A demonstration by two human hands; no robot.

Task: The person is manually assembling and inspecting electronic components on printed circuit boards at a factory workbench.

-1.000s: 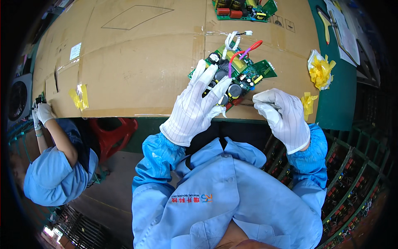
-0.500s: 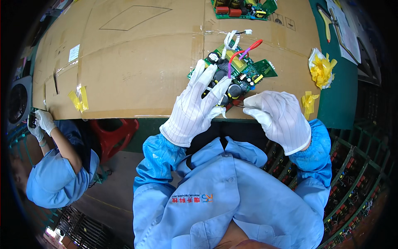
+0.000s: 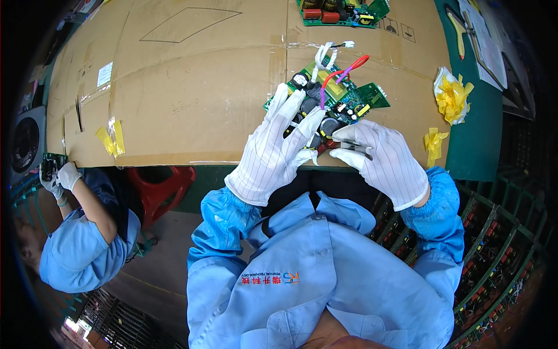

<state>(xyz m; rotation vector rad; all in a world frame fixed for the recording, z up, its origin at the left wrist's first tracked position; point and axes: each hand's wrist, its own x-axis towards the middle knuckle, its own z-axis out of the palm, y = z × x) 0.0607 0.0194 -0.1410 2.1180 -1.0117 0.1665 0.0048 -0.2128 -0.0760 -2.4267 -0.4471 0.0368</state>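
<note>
A green circuit board [image 3: 369, 96] with round black capacitors, white cables and a red and purple wire lies near the table's front edge. My left hand [image 3: 264, 154], in a white striped glove, grips its left and near side, fingers stretched over the parts and thumb at the near edge. Between the thumb and fingers of my gloved right hand [image 3: 388, 166] is a pair of dark metal tweezers [image 3: 359, 147]. Their tips are close to a dark red part at the board's near edge; whether they touch it is hard to make out.
Cardboard [image 3: 192, 99] covers the table. Another circuit board [image 3: 343, 16] lies at the far edge. Yellow tape scraps [image 3: 452, 99] and a yellow-handled tool [image 3: 459, 41] are at right. On the left, a co-worker's gloved hand [image 3: 68, 175] is by a small board. Racks of boards [image 3: 494, 256] stand lower right.
My right hand has moved a little left, closer to the board, and turned so that the tweezers show more. My left hand and the board stay put. The co-worker's board has tilted into view.
</note>
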